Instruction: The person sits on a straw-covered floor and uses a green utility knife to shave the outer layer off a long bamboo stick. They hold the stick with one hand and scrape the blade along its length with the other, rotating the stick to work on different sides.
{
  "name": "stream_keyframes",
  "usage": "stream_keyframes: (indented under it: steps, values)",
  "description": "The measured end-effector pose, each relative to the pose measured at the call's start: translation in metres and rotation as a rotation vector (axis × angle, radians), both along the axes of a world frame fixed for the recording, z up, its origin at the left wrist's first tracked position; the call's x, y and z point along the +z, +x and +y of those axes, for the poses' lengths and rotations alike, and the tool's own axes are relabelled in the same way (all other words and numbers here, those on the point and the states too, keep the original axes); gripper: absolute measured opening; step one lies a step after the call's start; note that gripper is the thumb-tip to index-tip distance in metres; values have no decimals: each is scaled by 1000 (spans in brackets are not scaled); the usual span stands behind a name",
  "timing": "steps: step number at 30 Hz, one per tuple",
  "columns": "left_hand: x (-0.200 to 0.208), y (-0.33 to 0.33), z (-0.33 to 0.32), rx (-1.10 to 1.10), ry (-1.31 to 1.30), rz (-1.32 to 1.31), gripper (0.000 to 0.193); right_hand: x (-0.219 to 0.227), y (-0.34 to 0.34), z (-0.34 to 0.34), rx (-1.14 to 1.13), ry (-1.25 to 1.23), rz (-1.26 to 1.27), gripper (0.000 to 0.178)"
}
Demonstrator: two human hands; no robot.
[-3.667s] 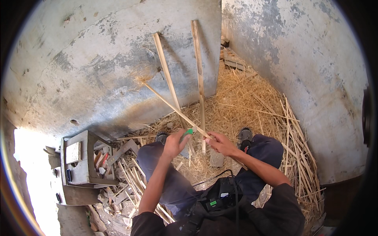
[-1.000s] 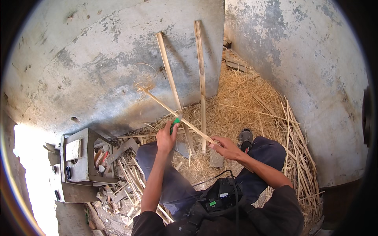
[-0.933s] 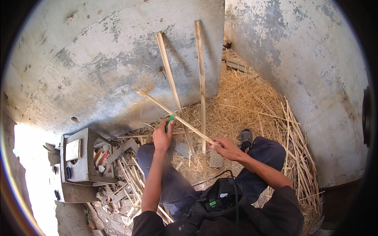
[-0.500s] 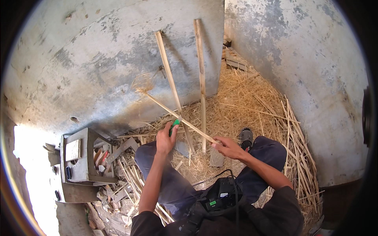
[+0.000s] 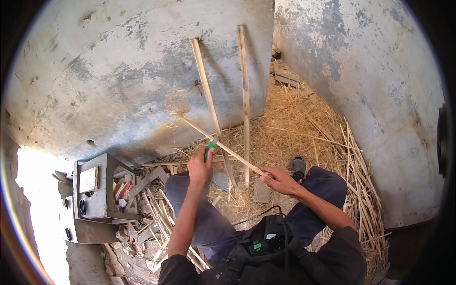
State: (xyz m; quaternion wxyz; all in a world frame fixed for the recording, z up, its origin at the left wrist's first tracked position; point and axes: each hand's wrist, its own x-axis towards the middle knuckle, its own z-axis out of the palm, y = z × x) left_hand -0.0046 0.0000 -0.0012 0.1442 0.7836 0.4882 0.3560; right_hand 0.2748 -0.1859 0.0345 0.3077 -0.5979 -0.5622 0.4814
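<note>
A long pale bamboo or wood strip (image 5: 237,156) slants across the middle, with its far upper-left end frayed into a tuft of fine shavings (image 5: 176,102). My right hand (image 5: 280,180) is closed on the strip's near end, above my right knee. In my left hand (image 5: 199,167) is a green-handled knife (image 5: 209,148), held upright. Its greyish blade end meets the strip about midway along; the cutting edge is too small to make out. The strip passes in front of a long stick (image 5: 205,85) leaning on the wall, its lower part crossing behind it.
A second upright stick (image 5: 244,76) leans on the wall. Curly shavings (image 5: 294,114) cover the floor, and a heap of thin strips (image 5: 363,180) lies along the right wall. To the left, an overturned wooden stool (image 5: 97,190) holds odds and ends beside scrap pieces.
The strip has slid slightly right and downward past the knife, along with my right hand. My left hand stays nearly in place. The view has shifted a little.
</note>
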Motion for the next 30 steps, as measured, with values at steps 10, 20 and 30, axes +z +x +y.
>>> stream_keyframes:
  steps: [10,20,30]
  values:
    - [-9,-11,28,97,-112,-48,37,-26,3,-58,-73,-140,80,39]
    - [3,-7,1,-343,-190,-147,29,-17,-10,-86,-187,-123,224,36]
    - [-10,8,-2,-434,-214,-110,32,-52,-26,-55,-262,-59,254,41]
